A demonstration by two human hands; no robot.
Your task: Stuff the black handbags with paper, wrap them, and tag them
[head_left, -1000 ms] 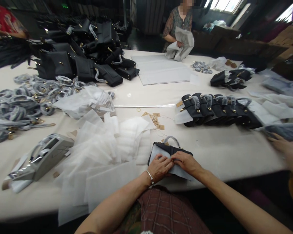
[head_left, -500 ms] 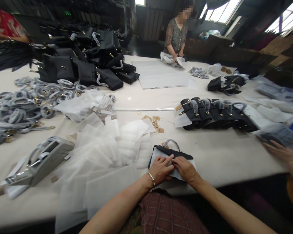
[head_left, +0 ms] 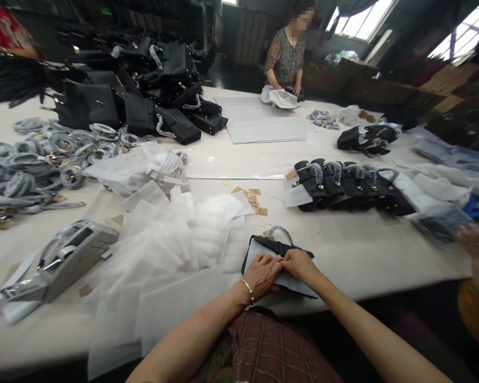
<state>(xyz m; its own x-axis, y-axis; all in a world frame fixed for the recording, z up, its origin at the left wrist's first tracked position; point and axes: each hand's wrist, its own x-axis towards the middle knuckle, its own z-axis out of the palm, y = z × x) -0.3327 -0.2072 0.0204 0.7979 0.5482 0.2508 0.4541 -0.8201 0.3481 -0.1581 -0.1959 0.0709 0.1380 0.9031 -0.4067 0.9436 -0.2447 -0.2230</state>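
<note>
A small black handbag (head_left: 256,246) with a pale sheet over its front sits at the near edge of the table, its wrapped top handle (head_left: 281,230) arching up. Across the bag's front lies my left hand (head_left: 262,274), wearing a bracelet, its fingers pressed on the sheet and bag. My right hand (head_left: 301,266) pinches at the clasp under the flap, where a bit of metal shows between the fingertips. The clasp itself is mostly covered by my fingers. Behind the handle, a brown tag (head_left: 268,234) partly shows.
White packing sheets (head_left: 159,255) spread left of the bag, with wrapped straps (head_left: 19,165) beyond. Paper tags (head_left: 257,202) lie ahead. A row of black bags (head_left: 343,183) stands right. A co-worker's hand (head_left: 477,242) is at the right edge; another person (head_left: 286,58) works across the table.
My right hand has turned and lifted slightly, pinching at the clasp. The bag's lower right corner now shows below it. The co-worker's hand at right has shifted rightward.
</note>
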